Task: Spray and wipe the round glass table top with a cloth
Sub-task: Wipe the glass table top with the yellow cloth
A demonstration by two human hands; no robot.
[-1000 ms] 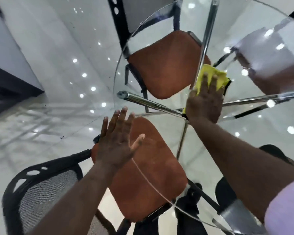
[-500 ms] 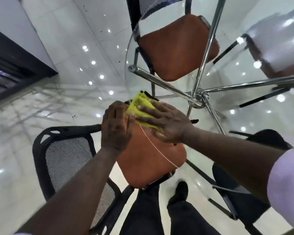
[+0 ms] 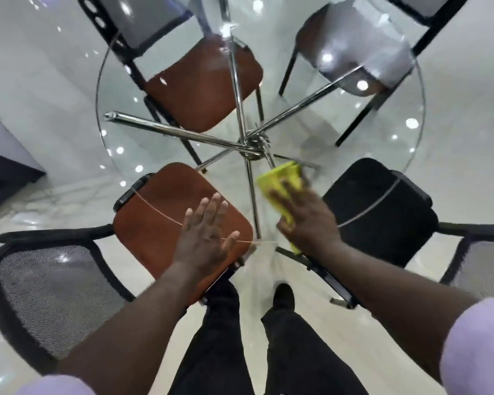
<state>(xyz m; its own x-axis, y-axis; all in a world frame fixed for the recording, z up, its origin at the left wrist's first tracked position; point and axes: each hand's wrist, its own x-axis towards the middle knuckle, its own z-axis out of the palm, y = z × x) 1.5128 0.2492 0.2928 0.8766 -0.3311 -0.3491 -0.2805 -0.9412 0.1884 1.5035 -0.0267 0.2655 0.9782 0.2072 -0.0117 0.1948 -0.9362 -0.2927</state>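
Across the near right part of the round glass table top [image 3: 311, 129], just this side of the chrome hub [image 3: 253, 143] where the legs meet, a folded yellow cloth [image 3: 281, 178] lies pinned under the right hand [image 3: 308, 220]. Its fingers lie straight over the cloth, pressing rather than curled round it. The left hand [image 3: 204, 232] is flat and spread at the near rim, holding nothing; whether it rests on the glass or hovers above it I cannot tell.

Held only by a flat palm, the cloth could likely bunch or slide out on a fast stroke, leaving streaks. Weight leaned onto the near rim might shift the top on its legs.

The glass is clear, its edge a thin pale line, with ceiling lights reflected as bright spots. Blur hides any spray film, and no bottle shows. Through the glass appear a brown seat [image 3: 154, 223] near left, another [image 3: 203, 89] far, and a black seat [image 3: 377, 206] to the right.
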